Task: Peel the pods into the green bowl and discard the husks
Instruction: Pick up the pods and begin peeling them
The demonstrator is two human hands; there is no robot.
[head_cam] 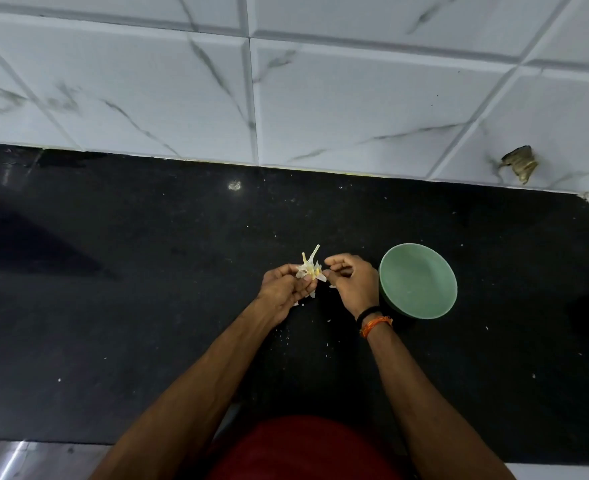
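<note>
Black surface (147, 306); left hand (284, 289) grips pale husks (309, 270), right hand (350, 284) pinches them, green bowl (421, 308) just right

You have 1 head view, looking down from above at the black counter (147, 306), with the tiled wall (321, 98) far.

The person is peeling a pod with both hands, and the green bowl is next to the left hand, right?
Not quite. The head view shows both hands on the pod, but the bowl sits beside the right hand, not the left hand.
</note>
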